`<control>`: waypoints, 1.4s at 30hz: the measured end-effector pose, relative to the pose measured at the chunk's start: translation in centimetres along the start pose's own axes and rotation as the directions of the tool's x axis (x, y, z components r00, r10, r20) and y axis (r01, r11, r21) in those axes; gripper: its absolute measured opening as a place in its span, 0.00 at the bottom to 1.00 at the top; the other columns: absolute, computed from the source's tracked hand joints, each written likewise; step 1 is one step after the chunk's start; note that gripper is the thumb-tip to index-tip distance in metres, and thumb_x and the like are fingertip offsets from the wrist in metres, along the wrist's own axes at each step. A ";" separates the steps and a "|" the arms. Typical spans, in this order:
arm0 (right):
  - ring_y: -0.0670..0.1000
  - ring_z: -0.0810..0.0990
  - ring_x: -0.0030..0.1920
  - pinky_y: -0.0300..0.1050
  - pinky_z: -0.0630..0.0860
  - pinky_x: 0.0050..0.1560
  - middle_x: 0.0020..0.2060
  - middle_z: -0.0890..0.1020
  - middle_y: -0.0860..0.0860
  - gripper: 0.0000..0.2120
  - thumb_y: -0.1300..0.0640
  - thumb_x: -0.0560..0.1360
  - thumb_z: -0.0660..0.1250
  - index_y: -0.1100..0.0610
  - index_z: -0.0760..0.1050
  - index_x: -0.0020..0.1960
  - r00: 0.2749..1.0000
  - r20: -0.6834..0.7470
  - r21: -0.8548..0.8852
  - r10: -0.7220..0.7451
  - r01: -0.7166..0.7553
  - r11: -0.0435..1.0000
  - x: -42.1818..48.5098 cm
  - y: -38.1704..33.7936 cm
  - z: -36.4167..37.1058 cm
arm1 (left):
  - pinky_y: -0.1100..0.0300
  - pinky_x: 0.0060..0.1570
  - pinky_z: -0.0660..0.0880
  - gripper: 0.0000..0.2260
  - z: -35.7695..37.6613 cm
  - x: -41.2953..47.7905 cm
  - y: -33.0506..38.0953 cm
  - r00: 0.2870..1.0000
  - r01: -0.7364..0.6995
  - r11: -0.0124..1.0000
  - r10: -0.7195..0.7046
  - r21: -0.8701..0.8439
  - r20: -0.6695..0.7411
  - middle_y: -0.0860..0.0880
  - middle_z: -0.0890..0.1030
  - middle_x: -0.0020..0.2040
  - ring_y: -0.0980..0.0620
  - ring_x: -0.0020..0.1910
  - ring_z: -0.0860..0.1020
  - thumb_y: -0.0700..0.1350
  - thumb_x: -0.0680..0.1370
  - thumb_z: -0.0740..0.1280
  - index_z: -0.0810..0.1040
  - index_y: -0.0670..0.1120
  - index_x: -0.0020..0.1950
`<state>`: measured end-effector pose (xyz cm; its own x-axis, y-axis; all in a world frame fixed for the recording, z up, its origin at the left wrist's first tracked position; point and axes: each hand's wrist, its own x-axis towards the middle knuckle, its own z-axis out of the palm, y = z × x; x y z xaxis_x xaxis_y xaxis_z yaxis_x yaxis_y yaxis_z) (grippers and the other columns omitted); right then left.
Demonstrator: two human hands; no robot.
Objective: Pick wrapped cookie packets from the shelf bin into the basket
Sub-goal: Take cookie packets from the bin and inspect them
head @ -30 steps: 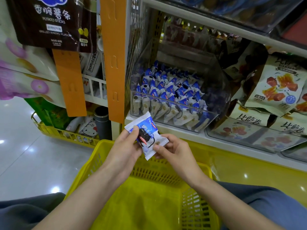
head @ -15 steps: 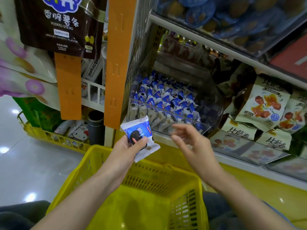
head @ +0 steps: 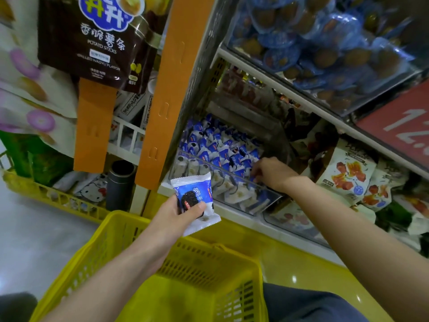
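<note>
Task barely begun: one cookie packet [head: 197, 198] in hand, none to see in the basket [head: 130, 220].

Packet pinched between thumb and fingers of the left hand [head: 171, 217], held just above the far rim of the basket, not yet dropped in. Right hand [head: 272, 174] down inside the clear shelf bin [head: 222, 169], fingers curled among the many blue-and-white packets there; impossible to tell whether closed on one. Left to do, by judgement: release the held packet, then take more from the bin. Bin on a white shelf [head: 241, 223], red-printed snack bags [head: 348, 173] just beside it, an upper bin [head: 325, 54] of blue-wrapped sweets above. At left, orange hanging strips [head: 162, 101] and a dark potato-stick bag [head: 99, 43]; below, a pale glossy floor [head: 34, 240].
</note>
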<state>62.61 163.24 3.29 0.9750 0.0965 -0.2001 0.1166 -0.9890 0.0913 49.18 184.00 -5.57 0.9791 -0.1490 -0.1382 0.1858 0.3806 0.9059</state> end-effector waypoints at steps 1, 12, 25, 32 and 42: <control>0.49 0.77 0.47 0.40 0.72 0.47 0.51 0.79 0.53 0.07 0.62 0.76 0.63 0.57 0.78 0.52 1.000 -0.004 -0.014 -0.002 0.002 1.000 0.1 0.0 0.0 | 0.62 0.51 0.76 0.07 0.0 0.0 0.1 1.000 0.005 1.000 -0.005 -0.004 -0.001 0.51 0.84 0.49 0.55 0.50 0.81 0.43 0.76 0.65 0.76 0.47 0.54; 0.55 0.78 0.47 0.47 0.73 0.43 0.49 0.79 0.53 0.06 0.58 0.78 0.60 0.53 0.75 0.50 0.843 -0.538 0.068 0.010 0.032 0.997 -3.0 -0.6 -3.3 | 0.52 0.41 0.81 0.08 -0.2 0.6 0.0 0.982 0.183 0.971 -0.189 -0.155 -0.020 0.48 0.85 0.44 0.49 0.40 0.83 0.48 0.76 0.66 0.77 0.46 0.53; 0.40 0.77 0.40 0.30 0.72 0.42 0.38 0.79 0.42 0.03 0.61 0.72 0.69 0.55 0.80 0.45 0.845 -0.434 0.522 -0.313 0.519 0.677 -11.4 -7.9 1.5 | 0.47 0.47 0.80 0.19 0.1 -1.7 1.4 0.956 0.173 0.966 -0.118 -0.193 0.269 0.43 0.83 0.52 0.46 0.46 0.82 0.51 0.69 0.69 0.79 0.45 0.57; 0.40 0.77 0.54 0.30 0.73 0.48 0.56 0.79 0.44 0.18 0.49 0.77 0.61 0.53 0.71 0.65 0.981 0.015 0.784 -0.193 0.108 0.611 -11.5 -6.9 1.8 | 0.54 0.42 0.81 0.17 -0.1 -2.0 1.3 0.960 0.128 0.984 -0.092 -0.121 0.263 0.44 0.84 0.50 0.47 0.41 0.82 0.48 0.69 0.69 0.77 0.45 0.57; 0.42 0.79 0.41 0.30 0.72 0.38 0.46 0.84 0.52 0.11 0.56 0.74 0.68 0.57 0.76 0.55 0.988 0.066 0.863 -0.141 0.015 0.506 -11.6 -5.9 1.9 | 0.56 0.37 0.80 0.22 0.4 -1.7 1.2 0.949 0.144 0.983 -0.106 -0.110 0.296 0.44 0.84 0.47 0.49 0.41 0.83 0.49 0.66 0.71 0.75 0.46 0.58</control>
<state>50.26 167.78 3.25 0.9342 0.2274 -0.2748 -0.0898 -0.5957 -0.7982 47.69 184.36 -4.08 0.8852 -0.4523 -0.1085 0.3329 0.4533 0.8268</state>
